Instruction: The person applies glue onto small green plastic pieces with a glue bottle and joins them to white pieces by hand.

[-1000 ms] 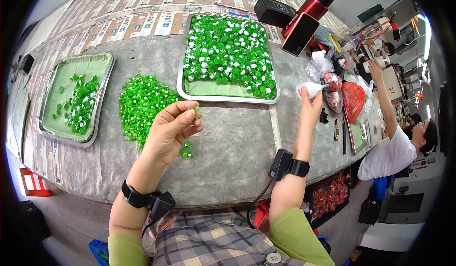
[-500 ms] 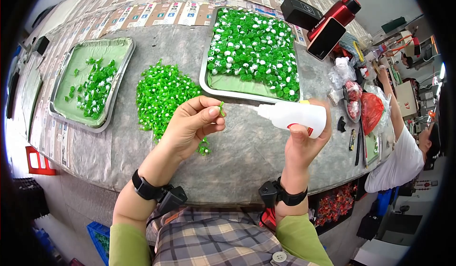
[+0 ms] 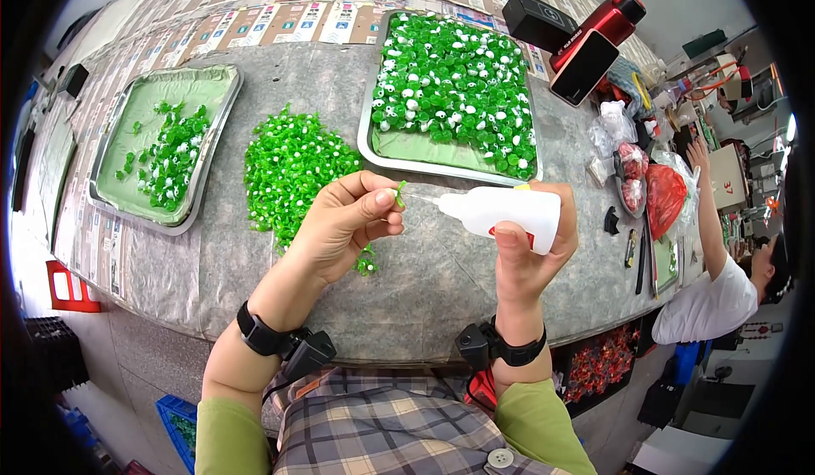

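Between the thumb and fingertips of my left hand (image 3: 344, 219) is a small green plastic piece (image 3: 400, 195), pinched. My right hand (image 3: 533, 263) is wrapped round a white squeeze bottle (image 3: 505, 210), tilted on its side with its thin nozzle pointing left. The nozzle's tip is at the green piece; whether they touch I cannot tell. Left of my left hand lies a heap of small green pieces with white spots (image 3: 293, 169), a few of them loose by my wrist. Beyond my hands stands a metal tray (image 3: 407, 165) full of green pieces with white balls.
Another metal tray (image 3: 110, 203), partly filled, sits at the left. A black box (image 3: 536, 18), a red flask (image 3: 607, 23) and a phone (image 3: 584, 66) stand at the back right. Plastic bags (image 3: 666, 195) and a cutter knife (image 3: 630, 248) lie right. A co-worker (image 3: 713, 305) is beyond.
My right hand has brought the bottle left, so its nozzle now reaches the green piece. My left hand stays nearly still. The co-worker's arm has shifted.
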